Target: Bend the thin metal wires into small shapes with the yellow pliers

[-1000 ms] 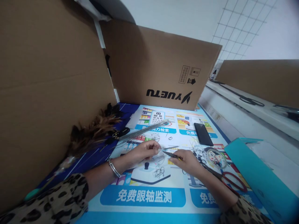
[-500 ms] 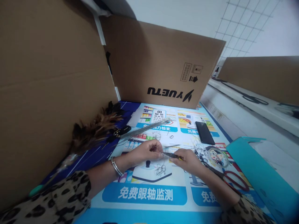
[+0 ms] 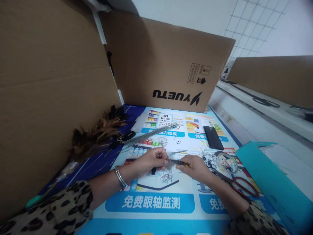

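Observation:
My left hand [image 3: 156, 159] is closed in a pinch at the middle of the table, on what looks like a thin piece of wire, mostly hidden by the fingertips. My right hand [image 3: 194, 167] grips pliers [image 3: 178, 162] with dark jaws and a bit of yellow on the handles. Their jaws point left and meet the left fingertips. Below the hands lies a loose tangle of thin wire [image 3: 166, 177]. A bundle of straight metal wires [image 3: 151, 133] stretches across the table behind the left hand. Just beyond the pliers are a few short straight pieces [image 3: 179, 152].
Red-handled scissors [image 3: 244, 186], a round clear container [image 3: 227, 162] and dark wire scraps [image 3: 207, 160] lie right. Behind them is a black phone [image 3: 214, 137]. An open teal box [image 3: 269, 179] stands at the right edge. Brown feathers [image 3: 97, 130] lie left, beside cardboard walls [image 3: 171, 65].
The view has shifted slightly. Both hands stay together at nearly the same spot, and the pliers' jaws still meet the left fingertips, with the pliers turned a little.

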The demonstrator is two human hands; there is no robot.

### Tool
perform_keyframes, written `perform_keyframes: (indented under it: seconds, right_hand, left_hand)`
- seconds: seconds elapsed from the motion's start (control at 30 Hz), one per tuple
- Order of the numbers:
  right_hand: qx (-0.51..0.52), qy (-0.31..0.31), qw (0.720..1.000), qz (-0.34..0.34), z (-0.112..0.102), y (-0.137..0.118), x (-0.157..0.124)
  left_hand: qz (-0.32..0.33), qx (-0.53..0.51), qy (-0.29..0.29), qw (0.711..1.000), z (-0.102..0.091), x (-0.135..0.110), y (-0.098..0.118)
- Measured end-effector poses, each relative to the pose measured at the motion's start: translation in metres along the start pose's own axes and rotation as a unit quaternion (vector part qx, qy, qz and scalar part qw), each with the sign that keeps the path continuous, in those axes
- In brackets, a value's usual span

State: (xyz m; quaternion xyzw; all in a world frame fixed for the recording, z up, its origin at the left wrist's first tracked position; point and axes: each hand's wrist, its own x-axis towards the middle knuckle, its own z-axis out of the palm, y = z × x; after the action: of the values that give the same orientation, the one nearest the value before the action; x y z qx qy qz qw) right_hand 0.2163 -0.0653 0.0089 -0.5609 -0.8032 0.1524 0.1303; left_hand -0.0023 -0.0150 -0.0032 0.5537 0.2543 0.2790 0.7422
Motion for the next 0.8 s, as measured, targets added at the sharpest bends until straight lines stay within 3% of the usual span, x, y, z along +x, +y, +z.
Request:
perform_keyframes:
  seconds: [0.8]
  right_hand:
    - [0.006,0.009,1.0,0.016,0.0017,-0.0069,-0.0013]
  left_hand:
    - [-0.054,0.122,0.009,0.991,-0.0003,-0.002,0.0025]
